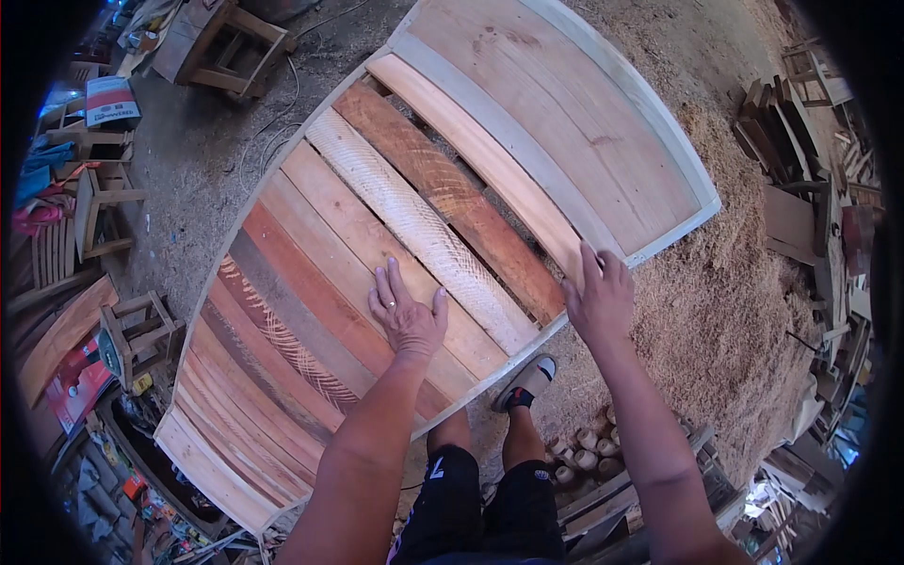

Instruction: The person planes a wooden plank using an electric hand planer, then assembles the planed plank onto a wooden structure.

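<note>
A large wooden panel (311, 311) made of many planks in a pale frame lies in front of me, running from lower left to upper right. My left hand (407, 313) rests flat on a reddish plank near the panel's middle, fingers spread. My right hand (599, 297) presses on the near end of a light plank (490, 155) at the frame's edge, fingers extended. Neither hand holds anything. A rough-sawn whitish plank (414, 226) lies between the two hands.
A heap of sawdust (725, 282) covers the ground on the right. Wooden stools (141, 330) and clutter stand at the left, stacked offcuts (782, 141) at the right. My sandalled foot (525, 381) is below the panel's edge, with turned wooden pieces (589, 452) beside it.
</note>
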`<state>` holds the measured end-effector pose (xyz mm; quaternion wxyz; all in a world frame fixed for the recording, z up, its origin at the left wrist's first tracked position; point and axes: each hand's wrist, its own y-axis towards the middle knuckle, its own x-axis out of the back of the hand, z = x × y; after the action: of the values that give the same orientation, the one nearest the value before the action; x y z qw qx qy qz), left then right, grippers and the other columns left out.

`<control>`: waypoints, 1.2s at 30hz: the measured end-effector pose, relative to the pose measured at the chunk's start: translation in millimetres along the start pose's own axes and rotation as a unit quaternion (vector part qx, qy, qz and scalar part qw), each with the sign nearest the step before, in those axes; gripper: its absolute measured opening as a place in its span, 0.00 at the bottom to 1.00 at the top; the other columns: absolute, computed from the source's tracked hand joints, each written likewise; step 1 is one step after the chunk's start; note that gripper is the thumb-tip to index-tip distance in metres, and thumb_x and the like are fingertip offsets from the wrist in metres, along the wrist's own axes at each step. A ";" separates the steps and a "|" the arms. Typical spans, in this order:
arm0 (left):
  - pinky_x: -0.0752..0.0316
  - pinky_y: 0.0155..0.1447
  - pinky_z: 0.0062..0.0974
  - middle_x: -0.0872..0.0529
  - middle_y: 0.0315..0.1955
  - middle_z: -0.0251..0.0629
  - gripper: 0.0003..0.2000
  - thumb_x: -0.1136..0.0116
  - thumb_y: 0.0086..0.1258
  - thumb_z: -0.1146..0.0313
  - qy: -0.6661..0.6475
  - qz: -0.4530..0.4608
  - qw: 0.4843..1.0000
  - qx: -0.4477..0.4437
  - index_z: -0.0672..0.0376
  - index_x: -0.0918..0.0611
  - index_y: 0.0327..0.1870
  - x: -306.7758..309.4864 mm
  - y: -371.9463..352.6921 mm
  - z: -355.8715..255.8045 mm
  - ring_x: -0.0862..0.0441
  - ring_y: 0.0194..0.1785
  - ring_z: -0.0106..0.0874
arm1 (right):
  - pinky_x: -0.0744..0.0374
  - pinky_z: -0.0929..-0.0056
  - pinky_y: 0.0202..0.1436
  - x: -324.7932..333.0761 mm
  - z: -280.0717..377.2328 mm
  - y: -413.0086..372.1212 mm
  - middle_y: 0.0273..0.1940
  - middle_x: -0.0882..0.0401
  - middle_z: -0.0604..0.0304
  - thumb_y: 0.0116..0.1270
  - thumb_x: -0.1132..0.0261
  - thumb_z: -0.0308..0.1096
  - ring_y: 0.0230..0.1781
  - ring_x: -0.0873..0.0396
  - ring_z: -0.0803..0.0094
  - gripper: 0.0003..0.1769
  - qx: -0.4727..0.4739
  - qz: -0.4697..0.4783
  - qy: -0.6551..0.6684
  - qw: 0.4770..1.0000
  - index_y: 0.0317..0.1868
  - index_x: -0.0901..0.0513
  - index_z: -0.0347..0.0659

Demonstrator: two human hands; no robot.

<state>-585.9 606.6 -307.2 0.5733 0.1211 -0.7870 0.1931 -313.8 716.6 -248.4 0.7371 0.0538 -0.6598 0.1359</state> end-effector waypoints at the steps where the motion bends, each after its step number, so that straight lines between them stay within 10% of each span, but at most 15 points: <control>1: 0.60 0.82 0.53 0.47 0.82 0.51 0.47 0.40 0.71 0.49 -0.007 0.006 1.000 0.012 0.72 0.49 0.80 1.4 0.2 -0.3 0.55 0.84 0.50 | 0.25 0.55 0.61 -2.3 -7.4 -11.4 0.59 0.26 0.50 0.63 0.27 0.42 0.59 0.26 0.52 0.37 -0.025 0.010 0.034 0.999 0.72 0.27 0.45; 4: 0.58 0.81 0.54 0.47 0.81 0.52 0.47 0.41 0.72 0.49 -0.006 0.000 1.000 0.014 0.73 0.49 0.80 6.1 -0.3 -5.3 0.54 0.84 0.51 | 0.21 0.57 0.50 -43.7 -23.5 -45.1 0.48 0.20 0.49 0.69 0.31 0.47 0.46 0.20 0.53 0.25 -0.153 0.047 0.160 0.974 0.59 0.19 0.38; 7: 0.58 0.81 0.54 0.46 0.81 0.52 0.46 0.41 0.72 0.50 0.069 -0.025 0.997 -0.036 0.71 0.49 0.80 -8.0 -1.8 2.6 0.53 0.84 0.51 | 0.22 0.69 0.31 -47.7 -17.5 -60.0 0.33 0.21 0.59 0.75 0.34 0.51 0.29 0.21 0.68 0.22 -0.422 0.112 0.448 0.780 0.46 0.15 0.36; 10: 0.55 0.80 0.53 0.47 0.82 0.48 0.46 0.43 0.73 0.48 0.046 -0.018 0.998 -0.027 0.79 0.46 0.77 -2.2 -0.5 -2.4 0.54 0.84 0.52 | 0.24 0.74 0.29 -37.7 2.5 -53.5 0.30 0.23 0.63 0.75 0.35 0.51 0.28 0.24 0.76 0.22 -0.477 0.069 0.592 0.646 0.44 0.15 0.36; 20: 0.57 0.81 0.53 0.48 0.81 0.49 0.45 0.44 0.74 0.48 0.074 -0.023 0.997 -0.021 0.82 0.44 0.75 -4.0 0.3 -0.6 0.55 0.84 0.52 | 0.27 0.75 0.25 -26.2 -12.8 -13.4 0.28 0.23 0.64 0.76 0.34 0.45 0.23 0.25 0.76 0.17 -0.486 0.140 0.624 0.595 0.34 0.21 0.40; 22: 0.58 0.81 0.54 0.48 0.81 0.50 0.44 0.44 0.73 0.48 0.063 0.000 0.998 -0.026 0.84 0.42 0.74 1.1 -0.7 -4.1 0.56 0.84 0.52 | 0.25 0.74 0.26 -29.8 -12.5 -22.6 0.27 0.24 0.65 0.75 0.32 0.43 0.23 0.24 0.75 0.15 -0.498 0.083 0.683 0.527 0.36 0.23 0.42; 36: 0.61 0.81 0.55 0.47 0.81 0.55 0.48 0.40 0.70 0.50 -0.009 0.014 1.000 0.015 0.74 0.50 0.80 0.9 1.2 -0.3 0.56 0.84 0.52 | 0.23 0.73 0.33 -37.2 22.4 -56.3 0.29 0.22 0.63 0.76 0.32 0.37 0.26 0.22 0.74 0.11 -0.418 -0.023 0.756 0.503 0.38 0.25 0.44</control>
<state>-586.4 607.9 -306.5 0.5611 0.1208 -0.7909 0.2120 -323.4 652.0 -276.8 0.8954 -0.3684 0.1698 -0.1837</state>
